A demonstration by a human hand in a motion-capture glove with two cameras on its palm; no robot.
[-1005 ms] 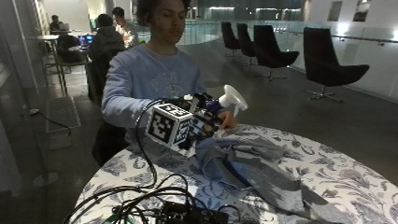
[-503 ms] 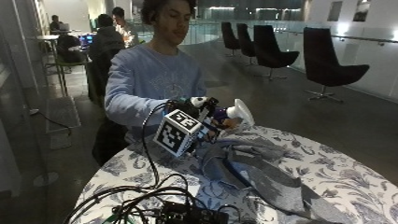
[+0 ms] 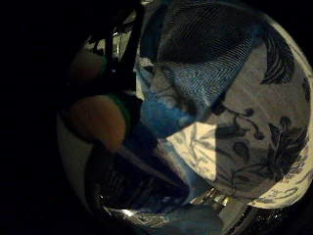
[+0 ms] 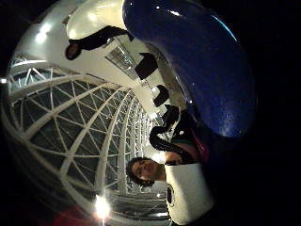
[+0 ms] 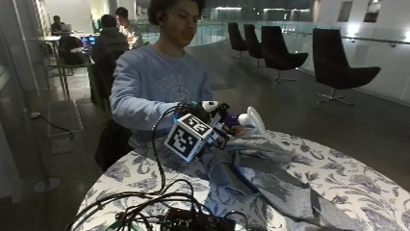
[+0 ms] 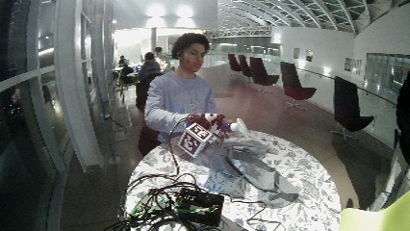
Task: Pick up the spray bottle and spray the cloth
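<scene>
A tangle of black cables (image 5: 160,211) is lying at the near edge of the round table, which is covered in a white cloth printed with dark flowers (image 5: 359,187). Beyond it, a crumpled grey-blue cloth (image 5: 269,178) is spread across the middle of the table. At the far edge, a spray bottle with a blue body and white head (image 5: 247,119) is being gripped in the black-gloved right hand (image 5: 208,120), the fingers curled round it, and is being held low, just above the near end of the cloth.
</scene>
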